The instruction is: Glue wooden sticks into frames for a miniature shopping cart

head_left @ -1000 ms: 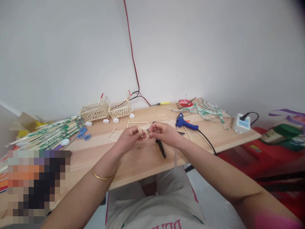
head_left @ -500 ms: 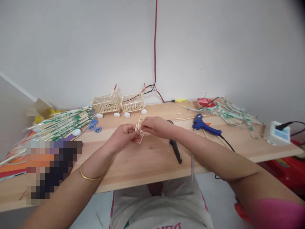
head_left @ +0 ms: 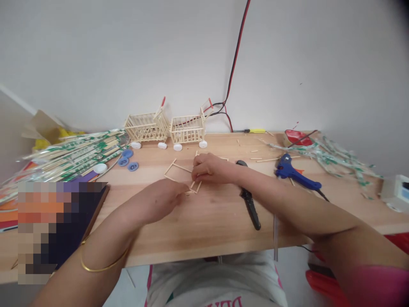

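A small frame of thin wooden sticks (head_left: 181,166) lies between my hands on the table. My right hand (head_left: 213,169) is closed in a pinch on the frame's right part, and its stick ends show around the fingers. Lower and to the left, my left hand (head_left: 164,199) has its fingers pressed together at the near corner of the frame; its thumb is mostly hidden. Behind them stand two model shopping carts made of sticks, the left cart (head_left: 147,127) and the right cart (head_left: 188,129), each with white wheels and a red handle bar.
Black cutters (head_left: 251,209) lie right of my hands, partly under the forearm. Further right are a blue glue gun (head_left: 295,172) and crumpled wrappers (head_left: 338,155). Wrapped sticks (head_left: 86,160) and blue wheels (head_left: 133,166) lie left. A yellow-handled tool (head_left: 256,131) rests by the wall.
My left hand has moved down and towards me, and its fingers point more to the right. The stick frame is lower, flatter and more exposed. The camera view has shifted slightly.
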`<state>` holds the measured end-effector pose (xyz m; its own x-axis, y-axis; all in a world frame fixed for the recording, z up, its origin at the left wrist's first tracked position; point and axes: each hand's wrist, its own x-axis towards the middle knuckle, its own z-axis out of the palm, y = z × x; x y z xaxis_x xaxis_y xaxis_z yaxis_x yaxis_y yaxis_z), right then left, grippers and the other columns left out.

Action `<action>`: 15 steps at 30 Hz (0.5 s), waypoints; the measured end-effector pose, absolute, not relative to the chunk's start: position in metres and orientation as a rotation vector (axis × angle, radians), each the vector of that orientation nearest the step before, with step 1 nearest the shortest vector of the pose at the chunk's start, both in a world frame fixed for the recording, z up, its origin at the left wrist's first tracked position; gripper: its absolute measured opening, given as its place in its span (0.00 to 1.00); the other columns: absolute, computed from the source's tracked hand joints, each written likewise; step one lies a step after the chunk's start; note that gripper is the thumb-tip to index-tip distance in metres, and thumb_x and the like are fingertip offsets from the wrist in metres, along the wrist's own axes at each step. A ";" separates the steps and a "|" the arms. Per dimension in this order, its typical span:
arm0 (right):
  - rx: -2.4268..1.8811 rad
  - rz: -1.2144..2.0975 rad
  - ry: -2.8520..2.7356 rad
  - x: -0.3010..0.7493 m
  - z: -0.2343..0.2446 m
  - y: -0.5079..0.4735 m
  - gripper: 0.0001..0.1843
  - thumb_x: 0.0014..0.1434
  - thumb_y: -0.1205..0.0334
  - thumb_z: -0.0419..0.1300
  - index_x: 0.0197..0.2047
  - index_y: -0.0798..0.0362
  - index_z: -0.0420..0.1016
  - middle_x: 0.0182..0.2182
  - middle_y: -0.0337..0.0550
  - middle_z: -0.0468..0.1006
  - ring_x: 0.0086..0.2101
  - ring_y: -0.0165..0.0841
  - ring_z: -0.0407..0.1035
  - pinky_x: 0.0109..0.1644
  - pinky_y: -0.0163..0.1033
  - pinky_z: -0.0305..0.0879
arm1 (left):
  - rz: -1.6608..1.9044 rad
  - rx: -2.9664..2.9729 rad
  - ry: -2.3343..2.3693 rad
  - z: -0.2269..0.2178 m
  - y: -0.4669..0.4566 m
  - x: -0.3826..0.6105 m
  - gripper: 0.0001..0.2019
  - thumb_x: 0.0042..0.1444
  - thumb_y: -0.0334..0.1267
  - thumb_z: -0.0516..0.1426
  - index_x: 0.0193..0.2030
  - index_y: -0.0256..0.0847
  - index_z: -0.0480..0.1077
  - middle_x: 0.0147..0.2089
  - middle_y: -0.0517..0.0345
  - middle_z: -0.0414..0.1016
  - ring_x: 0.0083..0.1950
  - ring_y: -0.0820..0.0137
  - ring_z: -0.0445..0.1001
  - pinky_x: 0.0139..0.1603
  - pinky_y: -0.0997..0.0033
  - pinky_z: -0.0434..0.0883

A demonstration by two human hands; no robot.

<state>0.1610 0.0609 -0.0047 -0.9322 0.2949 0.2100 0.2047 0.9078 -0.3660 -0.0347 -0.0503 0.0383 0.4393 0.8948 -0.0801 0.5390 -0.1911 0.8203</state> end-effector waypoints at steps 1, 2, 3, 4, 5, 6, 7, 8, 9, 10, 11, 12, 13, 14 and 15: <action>-0.378 0.499 -2.814 0.160 -0.005 0.061 0.08 0.58 0.62 0.58 0.34 0.51 0.79 0.35 0.44 0.71 0.35 0.31 0.65 0.41 0.36 0.58 | 0.593 1.824 1.178 0.038 -0.052 -0.033 0.06 0.45 0.29 0.58 0.28 0.44 0.75 0.32 0.58 0.77 0.33 0.66 0.70 0.35 0.74 0.63; -0.380 0.499 -2.819 0.160 -0.006 0.061 0.07 0.57 0.62 0.58 0.34 0.51 0.79 0.35 0.44 0.71 0.35 0.31 0.65 0.41 0.36 0.58 | 0.643 1.792 1.156 0.037 -0.053 -0.032 0.08 0.44 0.28 0.58 0.29 0.45 0.76 0.34 0.57 0.78 0.35 0.65 0.71 0.37 0.73 0.64; -0.380 0.501 -2.826 0.159 -0.006 0.062 0.07 0.57 0.62 0.59 0.34 0.51 0.79 0.34 0.44 0.71 0.35 0.32 0.65 0.41 0.36 0.58 | 0.687 1.775 1.148 0.034 -0.054 -0.032 0.10 0.43 0.27 0.58 0.31 0.45 0.76 0.36 0.56 0.78 0.36 0.64 0.72 0.40 0.72 0.65; -0.382 0.505 -2.831 0.159 -0.006 0.062 0.07 0.57 0.62 0.58 0.34 0.51 0.79 0.34 0.44 0.71 0.35 0.32 0.65 0.41 0.36 0.58 | 0.728 1.770 1.144 0.031 -0.054 -0.032 0.11 0.43 0.26 0.58 0.32 0.45 0.77 0.37 0.56 0.78 0.37 0.63 0.72 0.42 0.71 0.66; -0.384 0.510 -2.837 0.159 -0.006 0.062 0.07 0.57 0.62 0.58 0.34 0.52 0.79 0.34 0.44 0.71 0.35 0.31 0.65 0.41 0.36 0.59 | 0.759 1.779 1.140 0.026 -0.055 -0.033 0.13 0.43 0.25 0.58 0.33 0.45 0.77 0.38 0.56 0.78 0.39 0.62 0.73 0.44 0.70 0.66; -0.389 0.511 -2.842 0.159 -0.006 0.063 0.07 0.57 0.62 0.58 0.34 0.52 0.79 0.34 0.44 0.71 0.35 0.31 0.65 0.41 0.36 0.59 | 0.784 1.794 1.148 0.020 -0.055 -0.034 0.14 0.43 0.24 0.58 0.34 0.45 0.77 0.38 0.56 0.78 0.40 0.62 0.73 0.46 0.69 0.66; -0.394 0.511 -2.846 0.159 -0.006 0.063 0.07 0.58 0.63 0.58 0.34 0.52 0.79 0.33 0.44 0.71 0.35 0.31 0.65 0.41 0.36 0.59 | 0.809 1.803 1.147 0.015 -0.056 -0.036 0.14 0.43 0.24 0.58 0.34 0.45 0.77 0.37 0.56 0.78 0.40 0.62 0.73 0.47 0.69 0.66; -0.394 0.511 -2.850 0.158 -0.006 0.063 0.07 0.58 0.63 0.58 0.33 0.52 0.79 0.33 0.44 0.71 0.35 0.31 0.65 0.41 0.36 0.59 | 0.801 1.820 1.142 0.009 -0.056 -0.038 0.14 0.43 0.23 0.58 0.33 0.45 0.76 0.36 0.56 0.78 0.40 0.62 0.73 0.48 0.68 0.66; -0.390 0.511 -2.851 0.158 -0.006 0.062 0.07 0.58 0.63 0.58 0.33 0.52 0.78 0.33 0.44 0.71 0.35 0.31 0.65 0.41 0.36 0.59 | 0.778 1.844 1.145 0.005 -0.056 -0.039 0.13 0.44 0.23 0.57 0.33 0.44 0.76 0.36 0.55 0.78 0.39 0.61 0.73 0.48 0.68 0.65; -0.384 0.515 -2.851 0.158 -0.006 0.062 0.07 0.58 0.64 0.58 0.33 0.53 0.78 0.32 0.44 0.71 0.35 0.31 0.65 0.40 0.36 0.59 | 0.767 1.872 1.152 0.002 -0.056 -0.040 0.13 0.44 0.23 0.57 0.34 0.44 0.76 0.36 0.55 0.78 0.39 0.61 0.73 0.48 0.67 0.65; -0.377 0.524 -2.844 0.158 -0.005 0.062 0.07 0.58 0.64 0.58 0.32 0.53 0.78 0.32 0.44 0.70 0.35 0.31 0.65 0.40 0.36 0.59 | 0.745 1.899 1.155 0.000 -0.056 -0.041 0.14 0.45 0.23 0.56 0.35 0.44 0.76 0.36 0.54 0.78 0.38 0.61 0.73 0.48 0.67 0.65; -0.374 0.537 -2.830 0.158 -0.003 0.061 0.08 0.58 0.64 0.57 0.32 0.53 0.77 0.32 0.44 0.70 0.34 0.30 0.65 0.40 0.35 0.59 | 0.723 1.927 1.157 -0.001 -0.057 -0.041 0.15 0.45 0.22 0.56 0.36 0.44 0.76 0.37 0.53 0.78 0.38 0.61 0.73 0.47 0.67 0.65; -0.373 0.551 -2.808 0.158 -0.001 0.061 0.08 0.58 0.65 0.57 0.32 0.54 0.77 0.32 0.44 0.70 0.34 0.30 0.65 0.40 0.35 0.60 | 0.703 1.953 1.157 0.000 -0.057 -0.040 0.15 0.45 0.22 0.56 0.36 0.44 0.76 0.37 0.53 0.78 0.38 0.61 0.73 0.46 0.67 0.65; -0.378 0.562 -2.780 0.159 0.003 0.060 0.08 0.59 0.65 0.56 0.33 0.54 0.77 0.33 0.45 0.71 0.34 0.30 0.66 0.40 0.35 0.60 | 0.684 1.966 1.161 0.002 -0.057 -0.039 0.14 0.45 0.23 0.56 0.35 0.44 0.75 0.37 0.54 0.78 0.38 0.61 0.73 0.45 0.67 0.65; -0.390 0.570 -2.752 0.161 0.007 0.060 0.08 0.59 0.66 0.55 0.34 0.55 0.76 0.35 0.46 0.71 0.35 0.30 0.66 0.41 0.35 0.61 | 0.689 1.945 1.184 0.005 -0.057 -0.038 0.13 0.45 0.24 0.56 0.34 0.44 0.75 0.36 0.54 0.78 0.38 0.61 0.73 0.44 0.68 0.65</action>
